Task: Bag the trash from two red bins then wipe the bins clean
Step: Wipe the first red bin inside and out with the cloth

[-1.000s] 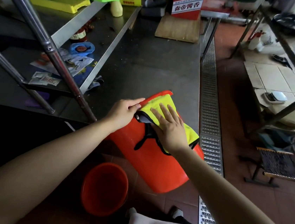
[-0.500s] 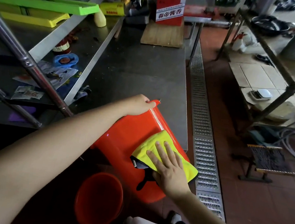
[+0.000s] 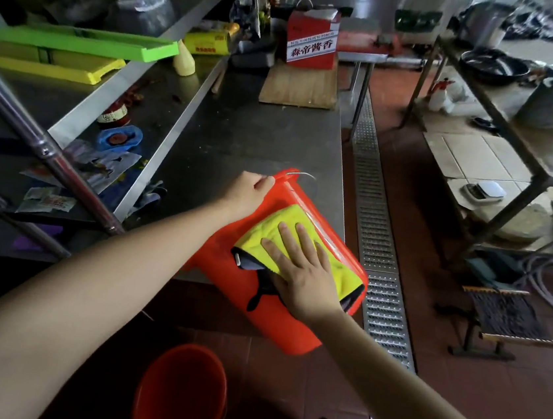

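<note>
Now wiping: red bin [image 3: 256, 310] tilted against steel table [image 3: 260, 131] edge. L hand [image 3: 247, 194] grips rim; R hand [image 3: 302, 274], fingers flat, presses yellow cloth [image 3: 266, 239] on wall. Keep rim steady, firm overlapping strokes. 2nd bin [image 3: 178, 394] on floor.

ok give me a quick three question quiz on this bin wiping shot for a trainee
1. True or false: the right hand presses the yellow cloth flat on the tilted red bin.
2. What does the left hand grip? A) the bin's rim B) the cloth C) the shelf post
3. Fill in: the second red bin stands on the ____.

Key: 1 true; 2 A; 3 floor
</note>
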`<state>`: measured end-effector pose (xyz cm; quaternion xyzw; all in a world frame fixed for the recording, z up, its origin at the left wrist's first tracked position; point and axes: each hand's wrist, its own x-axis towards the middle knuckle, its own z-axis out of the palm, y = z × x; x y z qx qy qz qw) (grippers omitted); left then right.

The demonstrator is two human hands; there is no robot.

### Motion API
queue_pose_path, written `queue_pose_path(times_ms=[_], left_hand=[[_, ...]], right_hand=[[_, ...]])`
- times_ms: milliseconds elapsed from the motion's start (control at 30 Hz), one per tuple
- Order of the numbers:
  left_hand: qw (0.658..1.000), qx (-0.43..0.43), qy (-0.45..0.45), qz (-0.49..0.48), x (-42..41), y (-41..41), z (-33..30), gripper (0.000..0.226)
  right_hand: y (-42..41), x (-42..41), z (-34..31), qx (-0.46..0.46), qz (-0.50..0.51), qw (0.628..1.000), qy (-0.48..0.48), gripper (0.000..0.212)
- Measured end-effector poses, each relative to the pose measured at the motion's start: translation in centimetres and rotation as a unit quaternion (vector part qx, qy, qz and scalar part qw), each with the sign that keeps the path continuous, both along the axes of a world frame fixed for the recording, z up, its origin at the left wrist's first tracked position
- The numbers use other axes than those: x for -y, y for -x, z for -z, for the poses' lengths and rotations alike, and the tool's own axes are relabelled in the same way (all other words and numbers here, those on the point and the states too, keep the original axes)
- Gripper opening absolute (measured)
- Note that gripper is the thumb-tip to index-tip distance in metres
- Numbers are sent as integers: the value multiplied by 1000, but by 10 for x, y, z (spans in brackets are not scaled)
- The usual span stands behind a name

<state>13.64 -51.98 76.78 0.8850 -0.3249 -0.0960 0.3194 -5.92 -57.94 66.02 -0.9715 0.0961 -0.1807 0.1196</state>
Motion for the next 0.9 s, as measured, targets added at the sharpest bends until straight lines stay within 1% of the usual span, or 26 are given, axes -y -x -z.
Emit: queue_pose_path(times_ms=[100,167,267,367,433,533,633,700,767,900], left_hand=[[998,-19,62,25,-1,-3,0,32],[995,-41,92,15,-5,-6,8,32],[996,-67,56,-3,-18,-18,23,41],[997,-71,-17,39,-29,-31,28,52],[994,-64,-52,66,-32,-38,23,53],[995,-68,-39,68,-27,-40,12,45],[995,-77,-46,52,-4,-32,3,46],[994,-66,-65,56,12,-27,0,40],[993,-57,-79,61,20,-26,-3,38],[996,-15,-53,65,26,-25,-4,38]], right_hand=[[-35,18,-26,-25,8,1000,-11,60],[-50,28,-35,-53,-1,999,-5,59],[-56,29,-34,-74,-32,997,21,58],[-55,23,-26,-66,-36,996,42,59],[-55,20,-22,-59,-29,996,53,59],[-53,11,-18,-59,-29,996,61,60],[-50,-4,-9,-47,-37,996,71,62],[-47,-11,-5,-40,-39,995,84,65],[-48,-10,-6,-38,-35,995,85,66],[-49,-2,-9,-25,-37,996,76,64]])
